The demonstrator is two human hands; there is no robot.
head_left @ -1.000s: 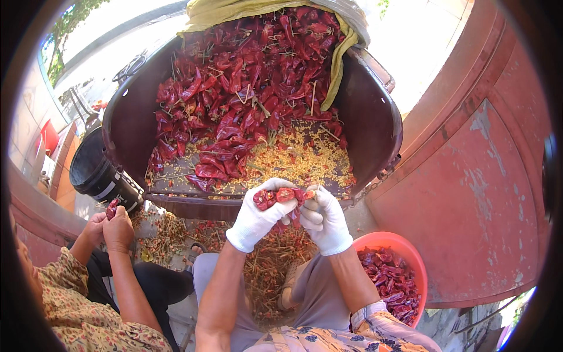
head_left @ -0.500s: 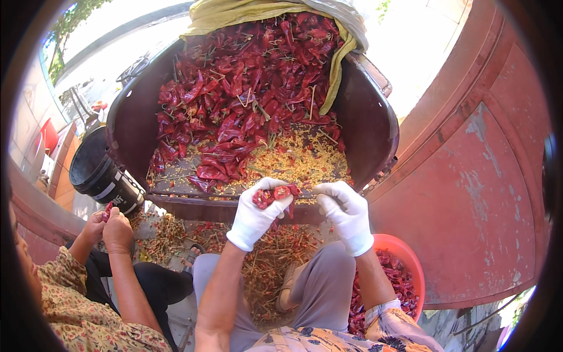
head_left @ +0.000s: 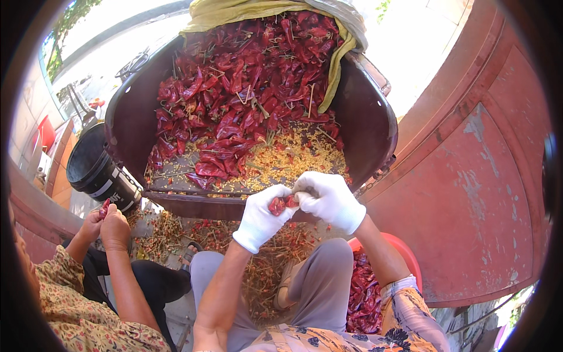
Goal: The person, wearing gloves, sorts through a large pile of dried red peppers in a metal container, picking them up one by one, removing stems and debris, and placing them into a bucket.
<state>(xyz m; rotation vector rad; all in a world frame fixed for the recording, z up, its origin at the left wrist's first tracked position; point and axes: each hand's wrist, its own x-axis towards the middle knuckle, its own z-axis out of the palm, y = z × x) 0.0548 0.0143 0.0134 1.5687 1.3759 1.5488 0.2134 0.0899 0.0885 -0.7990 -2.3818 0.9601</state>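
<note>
White gloves cover both my hands, which meet in front of the cart's near edge. My left hand (head_left: 265, 216) is closed round dried red chili peppers (head_left: 278, 205), whose crinkled ends show between the fingers. Against the same peppers, my right hand (head_left: 329, 200) presses thumb and fingertips together in a pinch; the exact spot it grips is partly hidden. Beyond them, a dark cart tub (head_left: 368, 114) holds a large heap of dried red peppers (head_left: 234, 88). Loose yellow seeds (head_left: 299, 154) lie over its floor nearest me.
A co-worker's hands (head_left: 108, 226) hold a red pepper at the left. Beside the cart stands a black bucket (head_left: 88, 158). Stems and scraps (head_left: 267, 281) litter the ground between my feet. A red basin (head_left: 410, 255) of peppers sits by my right leg, near a red metal panel (head_left: 469, 205).
My right hand has moved left, from apart to touching the peppers in my left hand. My left hand has shifted slightly right and turned the peppers.
</note>
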